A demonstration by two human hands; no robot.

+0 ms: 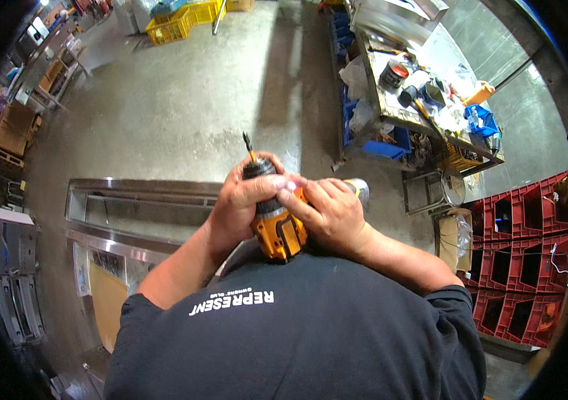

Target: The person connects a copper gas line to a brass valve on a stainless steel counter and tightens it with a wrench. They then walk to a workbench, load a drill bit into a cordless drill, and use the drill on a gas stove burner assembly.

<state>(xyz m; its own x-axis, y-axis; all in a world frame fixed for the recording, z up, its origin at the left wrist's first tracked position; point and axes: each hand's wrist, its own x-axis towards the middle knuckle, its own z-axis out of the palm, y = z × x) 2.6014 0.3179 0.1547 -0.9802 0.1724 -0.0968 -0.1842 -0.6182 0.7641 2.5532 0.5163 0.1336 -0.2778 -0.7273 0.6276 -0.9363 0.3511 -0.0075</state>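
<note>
A yellow and black cordless drill (280, 235) is held close in front of my chest, its bit pointing away from me and slightly left. My left hand (241, 200) wraps round the black chuck from the left, with the thumb lying across it. On the drill's right side, my right hand (331, 213) closes round it, thumb and fingertips meeting near the left thumb. The drill's grip is hidden by the right hand. A grey and yellow rounded piece shows just beyond the right knuckles; I cannot tell whether it belongs to the drill.
A metal frame (144, 183) stands low ahead on the left. At the right is a cluttered workbench (391, 110) with a blue bin (481, 121) and a stool (453, 187) nearby. Red crates (517, 257) are stacked at the right; yellow crates (167, 30) lie far ahead.
</note>
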